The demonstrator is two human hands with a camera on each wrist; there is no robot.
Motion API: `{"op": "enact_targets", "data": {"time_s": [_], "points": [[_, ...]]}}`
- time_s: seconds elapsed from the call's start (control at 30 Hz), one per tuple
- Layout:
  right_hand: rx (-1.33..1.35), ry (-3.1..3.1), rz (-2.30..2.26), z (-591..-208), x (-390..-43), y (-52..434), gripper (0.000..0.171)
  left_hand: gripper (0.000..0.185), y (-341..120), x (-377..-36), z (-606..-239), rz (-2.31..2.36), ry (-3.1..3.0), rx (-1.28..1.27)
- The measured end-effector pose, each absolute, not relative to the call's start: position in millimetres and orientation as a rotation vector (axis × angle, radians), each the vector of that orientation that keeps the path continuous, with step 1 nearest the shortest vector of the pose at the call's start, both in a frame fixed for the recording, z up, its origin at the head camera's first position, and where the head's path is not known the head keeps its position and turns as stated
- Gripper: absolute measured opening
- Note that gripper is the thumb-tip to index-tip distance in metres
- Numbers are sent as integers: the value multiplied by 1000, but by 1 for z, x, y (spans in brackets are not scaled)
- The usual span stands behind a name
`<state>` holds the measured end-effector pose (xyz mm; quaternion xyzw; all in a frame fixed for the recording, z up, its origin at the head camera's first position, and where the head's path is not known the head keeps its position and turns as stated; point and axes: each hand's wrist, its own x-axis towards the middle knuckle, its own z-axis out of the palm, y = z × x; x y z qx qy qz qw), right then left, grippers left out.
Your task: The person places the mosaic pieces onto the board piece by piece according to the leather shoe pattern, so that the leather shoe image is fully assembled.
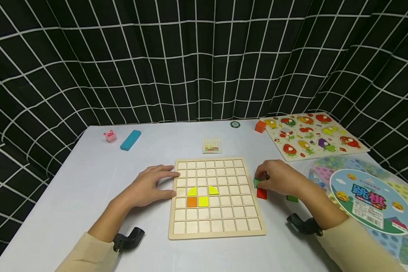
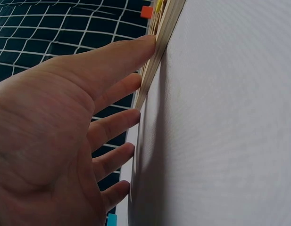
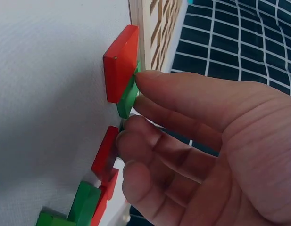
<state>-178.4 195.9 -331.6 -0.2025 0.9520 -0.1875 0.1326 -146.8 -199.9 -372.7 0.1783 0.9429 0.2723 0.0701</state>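
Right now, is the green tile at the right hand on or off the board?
Off. In the head view, the green tile is outside the board, at the right hand, next to a red tile.

Smooth, matt wooden board (image 1: 215,214)

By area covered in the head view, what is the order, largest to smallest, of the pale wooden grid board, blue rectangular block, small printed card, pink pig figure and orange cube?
1. Wooden grid board
2. Printed card
3. Blue block
Pink pig figure and orange cube: both smaller, too alike to rank.
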Motion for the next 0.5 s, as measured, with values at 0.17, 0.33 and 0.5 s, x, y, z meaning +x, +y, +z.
{"op": "enact_targets", "data": {"time_s": [0.17, 0.33, 0.5], "points": [[-586, 2744, -553, -333, -178, 198, 16, 55, -199, -148, -372, 813, 2842, 545], [-590, 2719, -595, -335, -179, 200, 17, 56, -199, -148, -372, 806, 2838, 535], [-579, 2711, -684, -332, -183, 198, 14, 57, -200, -148, -374, 814, 2837, 542]]}}
